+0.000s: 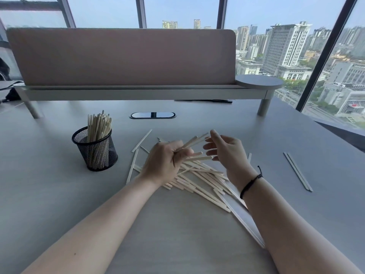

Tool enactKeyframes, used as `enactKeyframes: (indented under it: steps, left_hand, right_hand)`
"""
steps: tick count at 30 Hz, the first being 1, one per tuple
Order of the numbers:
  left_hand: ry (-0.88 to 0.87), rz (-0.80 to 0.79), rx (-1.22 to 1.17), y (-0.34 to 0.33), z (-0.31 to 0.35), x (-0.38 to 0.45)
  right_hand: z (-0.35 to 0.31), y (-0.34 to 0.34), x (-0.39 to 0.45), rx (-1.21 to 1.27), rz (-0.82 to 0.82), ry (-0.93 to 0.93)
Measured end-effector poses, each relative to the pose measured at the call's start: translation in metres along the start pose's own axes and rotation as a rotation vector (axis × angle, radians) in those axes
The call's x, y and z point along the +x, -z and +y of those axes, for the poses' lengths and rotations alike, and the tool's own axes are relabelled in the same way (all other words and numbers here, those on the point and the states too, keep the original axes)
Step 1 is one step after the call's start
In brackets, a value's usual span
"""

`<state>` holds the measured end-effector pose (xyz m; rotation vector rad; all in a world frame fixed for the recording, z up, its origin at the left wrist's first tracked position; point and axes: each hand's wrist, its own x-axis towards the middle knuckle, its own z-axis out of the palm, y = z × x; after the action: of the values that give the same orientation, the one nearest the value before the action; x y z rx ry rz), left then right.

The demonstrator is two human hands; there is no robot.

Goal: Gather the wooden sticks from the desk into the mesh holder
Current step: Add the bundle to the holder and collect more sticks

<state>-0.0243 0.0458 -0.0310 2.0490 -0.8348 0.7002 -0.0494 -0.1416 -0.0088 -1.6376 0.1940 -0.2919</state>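
Worktop [59,194]: grey; loose sticks can roll or slide on it if the heap is nudged
Screen [122,56]: pink divider at the back, well clear of the work
Heap of sticks [203,180]: crisscrossed under both hands, likely to scatter if a forearm drags through it
Holder [95,151]: black mesh cup left of the heap, already packed with upright sticks; a hard push with a new bunch could tip it
Left hand [164,157]: fingers curled round a fanned bunch [192,142]; splayed ends may snag the rim or slip out
Right hand [225,149]: fingers loose, at the bunch tips, gripping nothing
Stray pair [297,171]: far right, easy to miss
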Motion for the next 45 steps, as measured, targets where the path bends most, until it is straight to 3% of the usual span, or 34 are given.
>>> enactKeyframes:
  steps: [6, 11, 16, 18, 21, 29, 38, 42, 45]
  left_hand:
    - [0.042, 0.071, -0.077, 0.017, 0.014, 0.014]
    - [0.194, -0.005, -0.148, 0.025, 0.019, 0.019]
    - [0.581, 0.106, -0.665, 0.04, 0.035, 0.031]
    - [0.695, 0.153, -0.862, 0.051, 0.034, 0.034]
    - [0.749, 0.191, -0.966, 0.065, 0.029, 0.031]
    - [0.712, 0.221, -0.87, 0.051, 0.016, 0.011]
    - [0.576, 0.026, -0.472, 0.027, 0.006, -0.016]
    - [0.592, -0.002, -0.482, 0.031, 0.008, -0.021]
    - [0.604, 0.065, -0.52, 0.033, 0.012, -0.021]
  right_hand:
    - [0.0, -0.004, -0.004, -0.141, -0.068, 0.15]
    - [0.001, -0.009, -0.013, -0.51, -0.258, 0.266]
    - [0.005, -0.017, -0.033, -1.135, -0.526, 0.319]
    - [0.011, -0.025, -0.037, -1.169, -0.533, 0.367]
    - [0.018, -0.031, -0.034, -1.134, -0.483, 0.368]
    - [0.026, -0.028, -0.022, -1.209, -0.3, 0.343]
    - [0.031, -0.031, -0.014, -1.274, -0.164, 0.329]
    - [0.03, -0.031, -0.012, -1.263, -0.153, 0.303]
    - [0.028, -0.031, -0.01, -1.237, -0.158, 0.281]
